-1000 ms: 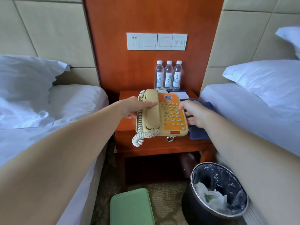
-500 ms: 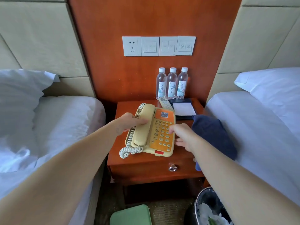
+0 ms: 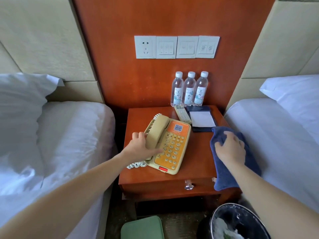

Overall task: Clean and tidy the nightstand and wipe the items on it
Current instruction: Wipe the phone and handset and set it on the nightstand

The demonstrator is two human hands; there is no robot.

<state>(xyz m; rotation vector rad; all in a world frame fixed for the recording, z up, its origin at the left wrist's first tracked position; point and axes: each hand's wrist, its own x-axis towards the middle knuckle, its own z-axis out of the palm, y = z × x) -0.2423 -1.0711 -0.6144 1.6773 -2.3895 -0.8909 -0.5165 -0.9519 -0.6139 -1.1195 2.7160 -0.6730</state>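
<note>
**A:** Where is the telephone (image 3: 172, 147) now?

**B:** Down on the bench (image 3: 198, 157), no longer lifted, and slanted across the front left. The left hand (image 3: 140, 146) keeps hold of its handset side, with the fingers curled at the cord edge.

**A:** And the right hand (image 3: 231, 149)?

**B:** It has left the keypad. It lies on the blue cloth (image 3: 229, 176) at the bench's right edge, fingers curling into the folds.

**A:** So wiping comes next?

**B:** Likely, with the phone steadied and the cloth in hand. The remote control (image 3: 183, 114), notepad (image 3: 202, 119) and water bottles (image 3: 189, 91) wait at the back.
</note>
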